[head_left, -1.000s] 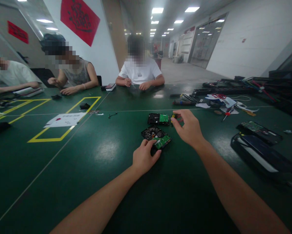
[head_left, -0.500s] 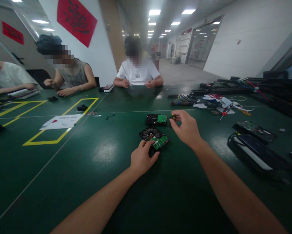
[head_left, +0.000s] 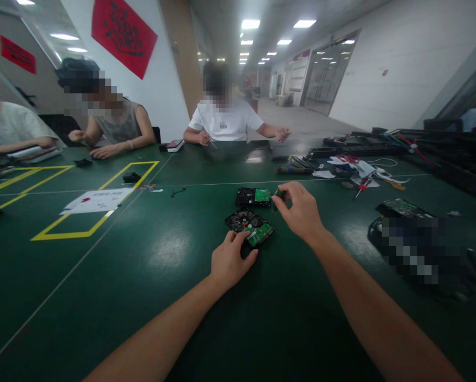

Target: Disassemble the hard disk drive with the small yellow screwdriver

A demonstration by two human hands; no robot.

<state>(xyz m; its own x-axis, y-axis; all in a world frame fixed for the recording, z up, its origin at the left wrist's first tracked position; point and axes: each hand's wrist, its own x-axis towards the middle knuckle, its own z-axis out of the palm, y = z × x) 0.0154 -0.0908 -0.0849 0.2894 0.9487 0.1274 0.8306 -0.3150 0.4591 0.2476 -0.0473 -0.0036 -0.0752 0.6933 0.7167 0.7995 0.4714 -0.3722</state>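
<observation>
My left hand [head_left: 228, 262] is closed on the near edge of a black hard drive [head_left: 243, 218], whose green circuit board [head_left: 261, 232] faces up. The thumb lies at its near side and the fingertips touch the board's left end. In my right hand [head_left: 301, 208], a small screwdriver [head_left: 278, 194] with a dark and yellow handle is pinched between thumb and fingers. Its thin shaft points down above the right side of that drive; whether the tip touches is too small to tell. Just behind lies a second hard drive [head_left: 244, 197], flat, with a green board.
A red-handled screwdriver [head_left: 363, 185], papers and cables lie at the right. Nearer stands a dark electronic part [head_left: 407, 206]. On the left, a white sheet [head_left: 96, 200] lies across a yellow tape outline [head_left: 62, 234]. Several people sit across the green table [head_left: 122, 297].
My right hand has moved slightly left, and the screwdriver now points down by the near drive. My left hand stays put. The person opposite has swung one hand outward.
</observation>
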